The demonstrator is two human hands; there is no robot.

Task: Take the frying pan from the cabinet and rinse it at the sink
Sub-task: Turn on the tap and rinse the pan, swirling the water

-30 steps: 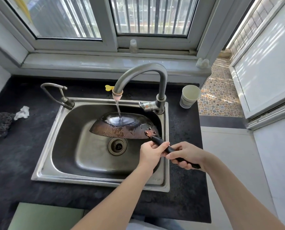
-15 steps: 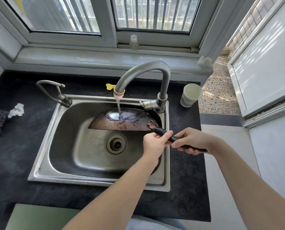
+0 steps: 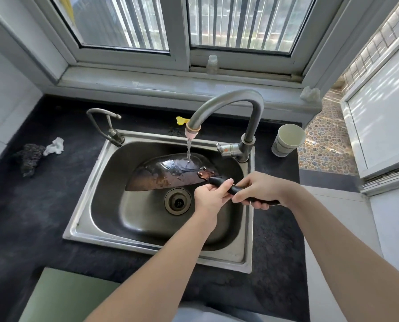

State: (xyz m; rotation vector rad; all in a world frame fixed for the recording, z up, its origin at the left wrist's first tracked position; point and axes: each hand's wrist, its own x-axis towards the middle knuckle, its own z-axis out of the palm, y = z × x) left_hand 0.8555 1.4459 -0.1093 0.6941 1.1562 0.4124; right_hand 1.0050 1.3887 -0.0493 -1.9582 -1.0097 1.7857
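We count one frying pan (image 3: 168, 174), one sink (image 3: 142, 217), one paper cup (image 3: 286, 142), and big tap (image 3: 256, 108) plus small tap (image 3: 115, 135) makes two

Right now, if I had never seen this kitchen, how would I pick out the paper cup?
Find the steel sink set in the dark counter under the window. Follow its back edge to the tall curved tap at the right corner. The cup stands on the counter just right of the tap's base, the only pale, open-topped thing on that side.
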